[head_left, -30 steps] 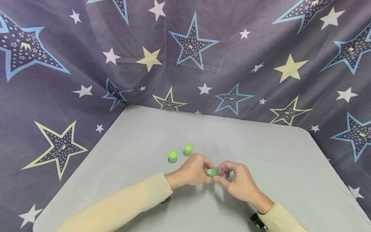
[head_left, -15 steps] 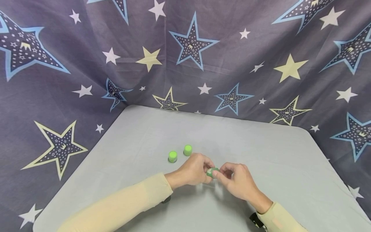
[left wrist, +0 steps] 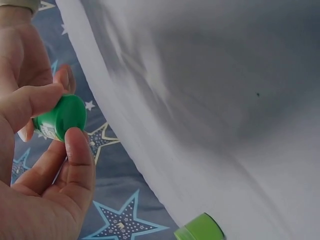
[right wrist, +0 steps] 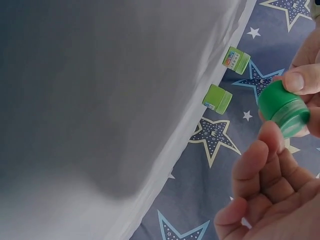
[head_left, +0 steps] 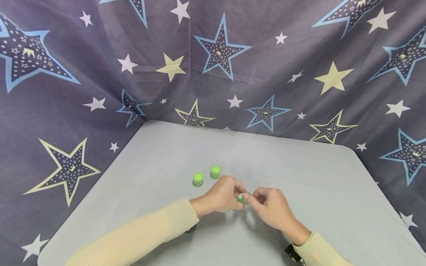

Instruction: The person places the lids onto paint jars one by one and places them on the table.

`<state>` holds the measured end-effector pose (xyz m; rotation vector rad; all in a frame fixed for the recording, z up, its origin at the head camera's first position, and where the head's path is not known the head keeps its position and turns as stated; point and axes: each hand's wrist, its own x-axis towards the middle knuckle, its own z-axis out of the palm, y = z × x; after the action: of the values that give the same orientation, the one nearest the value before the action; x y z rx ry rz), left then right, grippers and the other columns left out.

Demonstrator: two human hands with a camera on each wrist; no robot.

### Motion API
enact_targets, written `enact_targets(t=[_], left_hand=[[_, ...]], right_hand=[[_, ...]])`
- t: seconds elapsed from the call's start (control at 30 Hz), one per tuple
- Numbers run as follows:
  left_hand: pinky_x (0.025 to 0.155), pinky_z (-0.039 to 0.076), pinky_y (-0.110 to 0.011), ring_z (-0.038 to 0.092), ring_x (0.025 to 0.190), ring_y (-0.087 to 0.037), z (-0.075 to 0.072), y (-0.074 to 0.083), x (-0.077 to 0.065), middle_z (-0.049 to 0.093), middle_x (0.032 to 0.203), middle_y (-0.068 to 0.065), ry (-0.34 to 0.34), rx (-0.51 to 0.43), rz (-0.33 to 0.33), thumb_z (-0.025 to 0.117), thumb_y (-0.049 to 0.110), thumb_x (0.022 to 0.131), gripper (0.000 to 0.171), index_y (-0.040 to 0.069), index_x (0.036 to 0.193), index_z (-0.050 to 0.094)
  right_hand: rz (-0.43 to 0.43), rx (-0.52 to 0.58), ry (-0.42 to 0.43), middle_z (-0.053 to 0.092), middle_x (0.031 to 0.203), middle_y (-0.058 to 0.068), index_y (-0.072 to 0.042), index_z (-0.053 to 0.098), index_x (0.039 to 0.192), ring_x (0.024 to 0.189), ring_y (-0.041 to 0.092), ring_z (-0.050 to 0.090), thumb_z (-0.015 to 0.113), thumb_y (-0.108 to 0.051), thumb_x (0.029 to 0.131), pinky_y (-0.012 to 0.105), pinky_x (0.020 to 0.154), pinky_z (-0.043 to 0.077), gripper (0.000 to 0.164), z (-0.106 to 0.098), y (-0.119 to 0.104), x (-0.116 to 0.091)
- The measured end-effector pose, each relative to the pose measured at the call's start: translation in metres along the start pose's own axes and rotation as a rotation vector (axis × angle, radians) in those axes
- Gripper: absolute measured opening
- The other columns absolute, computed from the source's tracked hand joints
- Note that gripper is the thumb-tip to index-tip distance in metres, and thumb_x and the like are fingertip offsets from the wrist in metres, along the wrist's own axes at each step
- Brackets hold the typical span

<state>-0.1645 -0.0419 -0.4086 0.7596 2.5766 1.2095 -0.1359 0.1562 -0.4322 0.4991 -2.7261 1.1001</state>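
Note:
A small dark green jar (head_left: 240, 198) is held between the two hands, above the table's middle. In the right wrist view the jar (right wrist: 276, 99) shows a solid green part and a clearer, ribbed-looking end; a pale label shows in the left wrist view. My left hand (head_left: 221, 194) pinches it from the left with thumb and fingers. From the right, my right hand (head_left: 274, 210) pinches it, its thumb lying across the near side and covering part of it. Beyond the left hand, two light green lidded jars (head_left: 198, 180) stand upright on the table.
The pale grey cloth-covered table (head_left: 173, 147) has rounded far corners. Behind it and along its sides hangs a dark star-patterned cloth (head_left: 253, 37). A black band (head_left: 293, 254) shows at the right sleeve.
My right thumb has moved up and across the dark green jar, covering more of it, and the right wrist has shifted slightly left. The left hand and the two light green jars stay put.

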Motion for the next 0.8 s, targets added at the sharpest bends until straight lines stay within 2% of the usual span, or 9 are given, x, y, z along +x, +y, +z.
enact_targets(t=[0.2,0.53,0.8], left_hand=[[0.060,0.051,-0.020,0.055,0.068,-0.005,-0.002,-0.002,0.001,0.064,0.076,0.008,-0.007,0.009,0.008,0.089,0.000,0.072,0.029,0.008,0.096,0.077],[0.073,0.051,-0.021,0.061,0.089,-0.012,-0.002,-0.005,0.001,0.065,0.093,0.008,0.017,0.092,-0.007,0.092,0.006,0.070,0.033,0.011,0.100,0.079],[0.071,0.051,-0.022,0.059,0.087,-0.010,-0.002,-0.007,0.002,0.065,0.094,0.006,0.024,0.106,-0.039,0.093,0.008,0.070,0.036,0.011,0.103,0.078]], right_hand=[[-0.031,-0.005,0.018,0.051,0.053,-0.017,-0.023,0.068,0.069,0.045,0.001,0.041,0.075,-0.042,0.093,0.023,0.044,0.037,0.031,-0.002,-0.001,0.001],[0.011,-0.049,0.050,0.059,0.061,-0.016,-0.021,0.073,0.077,0.052,0.005,0.050,0.073,-0.044,0.094,0.025,0.052,0.044,0.029,-0.007,0.002,0.002],[0.018,-0.031,0.069,0.062,0.063,-0.015,-0.021,0.074,0.079,0.055,0.005,0.055,0.075,-0.041,0.093,0.025,0.054,0.046,0.025,-0.011,0.001,0.002]])
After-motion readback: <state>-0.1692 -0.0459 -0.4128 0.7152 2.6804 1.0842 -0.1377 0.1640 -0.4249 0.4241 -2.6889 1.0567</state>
